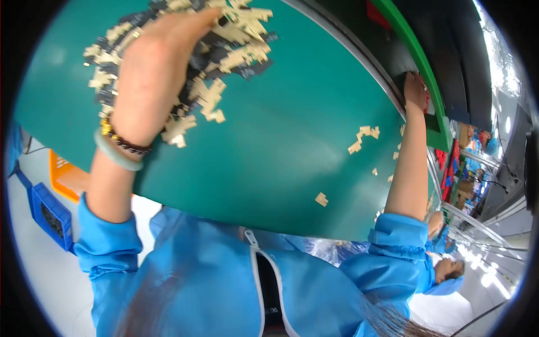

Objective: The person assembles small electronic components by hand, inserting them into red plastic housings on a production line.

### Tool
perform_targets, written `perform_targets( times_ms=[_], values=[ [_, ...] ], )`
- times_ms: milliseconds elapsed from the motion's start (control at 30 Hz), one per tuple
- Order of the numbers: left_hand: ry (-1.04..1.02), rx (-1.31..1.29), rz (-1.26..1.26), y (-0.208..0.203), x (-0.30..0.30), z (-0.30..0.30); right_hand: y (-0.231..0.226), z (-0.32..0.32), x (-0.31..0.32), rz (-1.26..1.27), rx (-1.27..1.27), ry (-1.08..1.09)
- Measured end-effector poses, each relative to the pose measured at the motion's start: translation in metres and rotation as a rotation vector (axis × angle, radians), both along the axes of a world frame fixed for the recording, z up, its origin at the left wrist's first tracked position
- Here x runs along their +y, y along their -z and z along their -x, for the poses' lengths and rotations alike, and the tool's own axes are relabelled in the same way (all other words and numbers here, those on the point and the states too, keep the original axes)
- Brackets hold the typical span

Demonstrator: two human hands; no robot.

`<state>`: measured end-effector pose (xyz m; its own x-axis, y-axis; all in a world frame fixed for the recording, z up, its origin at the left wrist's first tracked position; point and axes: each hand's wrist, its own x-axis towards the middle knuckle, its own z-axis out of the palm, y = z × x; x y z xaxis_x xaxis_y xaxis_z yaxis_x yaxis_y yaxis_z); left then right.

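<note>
A heaped pile of small flat beige and dark grey pieces (210,98) with notched outlines lies on the green tabletop (269,168) at the upper left. My left hand (154,73) reaches over this pile, slightly blurred, one digit stretched toward the upper right and the other fingertips hidden. At the far right, my right hand (415,90) is past the table's metal edge, over a dark strip. Its fingers are bent downward, and what they hold, if anything, is hidden. A red thing (426,103) shows right beside that hand.
Several loose beige pieces (365,135) are scattered on the table's right part. A bright green rail (418,53) borders the dark strip. An orange crate (64,177) and a blue bin (51,216) stand at the lower left. Another person (446,269) in blue is at the right.
</note>
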<state>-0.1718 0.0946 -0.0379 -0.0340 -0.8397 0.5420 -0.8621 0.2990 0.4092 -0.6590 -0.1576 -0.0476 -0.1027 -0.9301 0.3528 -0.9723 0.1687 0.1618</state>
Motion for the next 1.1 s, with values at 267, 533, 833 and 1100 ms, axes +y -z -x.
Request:
perform_targets(
  times_ms=[267, 533, 833, 1100],
  values=[
    [-0.028, 0.373, 0.084, -0.022, 0.003, 0.008, -0.009, -0.112, 0.106, 0.023, -0.137, -0.355],
    [-0.028, 0.58, -0.081, -0.025, 0.011, 0.008, -0.031, -0.173, 0.246, -0.25, -0.298, -0.878],
    [0.171, 0.605, -0.204, -0.06, 0.019, 0.088, -0.043, -0.227, 0.262, -0.551, -1.586, -0.724],
    [0.155, -0.341, 0.069, -0.065, -0.004, 0.057, -0.043, -0.186, 0.234, 0.231, -0.6, -1.066]
  ],
)
